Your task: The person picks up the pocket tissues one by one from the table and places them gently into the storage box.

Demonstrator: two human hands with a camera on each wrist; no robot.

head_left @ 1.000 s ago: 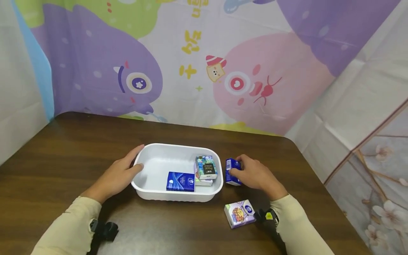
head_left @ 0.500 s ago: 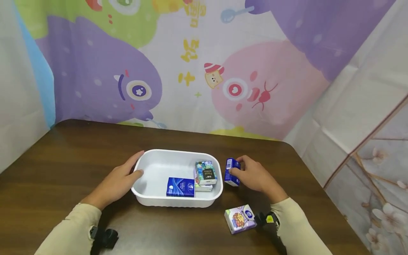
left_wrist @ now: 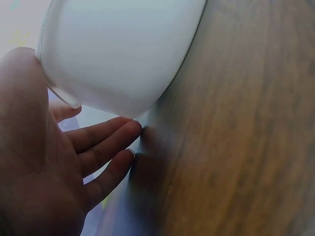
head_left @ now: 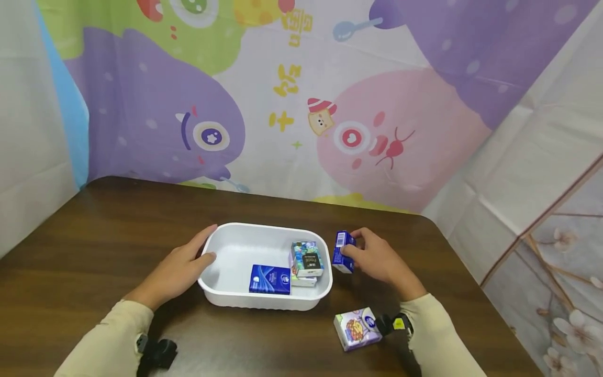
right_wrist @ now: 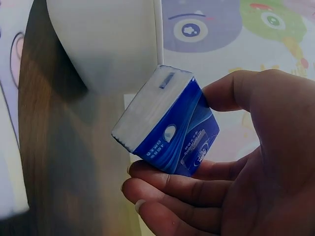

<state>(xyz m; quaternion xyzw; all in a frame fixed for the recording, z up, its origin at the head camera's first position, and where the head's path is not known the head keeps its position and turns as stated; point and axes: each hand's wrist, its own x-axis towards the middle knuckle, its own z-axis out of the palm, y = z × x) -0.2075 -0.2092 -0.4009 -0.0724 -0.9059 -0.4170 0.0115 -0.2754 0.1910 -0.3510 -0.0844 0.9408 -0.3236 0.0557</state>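
Note:
My left hand (head_left: 176,269) grips the left end of a white plastic tub (head_left: 231,302). Its thumb hooks over the rim, and its fingers lie against the outer wall (left_wrist: 123,49). Just past the tub's right end, my right hand (head_left: 379,256) pinches a small blue tissue pack (right_wrist: 172,128) between thumb and fingers, with the pack tilted in the right wrist view. Inside the tub lies another blue tissue pack (head_left: 270,279). Beside it, a teal patterned tissue pack (head_left: 306,256) with a black label rests on a pale pack (head_left: 303,281), mostly covered.
A purple-and-white tissue pack (head_left: 357,329) with a cartoon print lies on the brown table (head_left: 245,345), near the right wrist. A cartoon-printed curtain (head_left: 282,157) hangs behind the table, and a pale flowered sheet (head_left: 556,262) stands at the right.
My right hand has raised the blue tissue pack slightly beside the tub. The left hand keeps its hold on the tub. The head view has shifted a little.

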